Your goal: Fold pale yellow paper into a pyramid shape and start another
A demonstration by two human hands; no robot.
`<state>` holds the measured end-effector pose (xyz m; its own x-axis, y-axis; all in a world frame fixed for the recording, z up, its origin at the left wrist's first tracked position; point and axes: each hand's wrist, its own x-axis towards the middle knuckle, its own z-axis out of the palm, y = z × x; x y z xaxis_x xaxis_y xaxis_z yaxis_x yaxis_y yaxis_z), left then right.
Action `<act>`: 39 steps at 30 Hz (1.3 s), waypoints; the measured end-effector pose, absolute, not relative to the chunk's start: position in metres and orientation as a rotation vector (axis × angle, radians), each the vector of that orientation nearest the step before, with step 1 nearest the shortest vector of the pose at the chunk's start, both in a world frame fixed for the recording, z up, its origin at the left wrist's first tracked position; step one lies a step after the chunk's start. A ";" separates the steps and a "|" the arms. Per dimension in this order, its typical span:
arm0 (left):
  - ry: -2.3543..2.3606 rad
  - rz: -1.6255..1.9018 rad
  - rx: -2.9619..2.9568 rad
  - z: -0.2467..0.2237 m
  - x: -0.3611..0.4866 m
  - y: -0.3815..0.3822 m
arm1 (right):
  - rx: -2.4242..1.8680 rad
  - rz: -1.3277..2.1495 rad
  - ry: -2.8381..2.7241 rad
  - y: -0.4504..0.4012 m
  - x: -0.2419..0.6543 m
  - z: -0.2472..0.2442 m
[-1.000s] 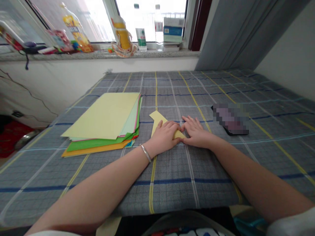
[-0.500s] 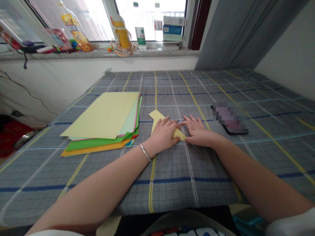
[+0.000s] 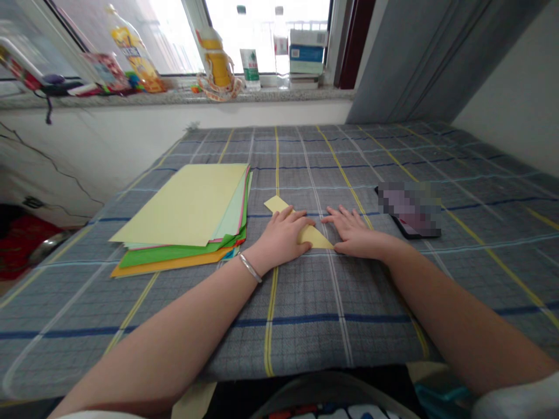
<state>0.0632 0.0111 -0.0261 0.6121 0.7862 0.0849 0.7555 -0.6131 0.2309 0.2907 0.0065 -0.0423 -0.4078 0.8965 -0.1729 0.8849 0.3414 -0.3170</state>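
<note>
A folded piece of yellow paper (image 3: pixel 315 238) lies on the checked cloth, its pointed end toward the right. My left hand (image 3: pixel 286 235) rests flat over its middle, fingers spread, and hides part of it. A silver bangle is on the left wrist. At the paper's right tip is my right hand (image 3: pixel 351 231), palm down with fingers apart; the thumb is by the tip. Left of them lies a stack of coloured paper, a large yellow sheet (image 3: pixel 187 203) on top, with green and orange sheets (image 3: pixel 174 257) below.
A phone (image 3: pixel 408 212), blurred out, lies on the checked cloth (image 3: pixel 305 326) right of my right hand. Along the windowsill (image 3: pixel 174 98) at the back stand bottles (image 3: pixel 135 49), a yellow cup (image 3: pixel 217 61) and a stack of boxes (image 3: pixel 307 53).
My left hand has slid slightly left on the folded paper, uncovering more of its right part. The paper's right tip and my right thumb are a little farther right.
</note>
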 end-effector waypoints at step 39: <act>1.146 0.288 2.880 -0.038 0.061 0.008 | -1.567 0.308 -2.311 0.001 0.264 -0.048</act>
<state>0.0611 0.0084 -0.0375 0.7119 0.6837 0.1603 0.6784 -0.7286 0.0946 0.2635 0.0007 -0.0477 -0.3399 0.9284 0.1499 0.8569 0.3714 -0.3575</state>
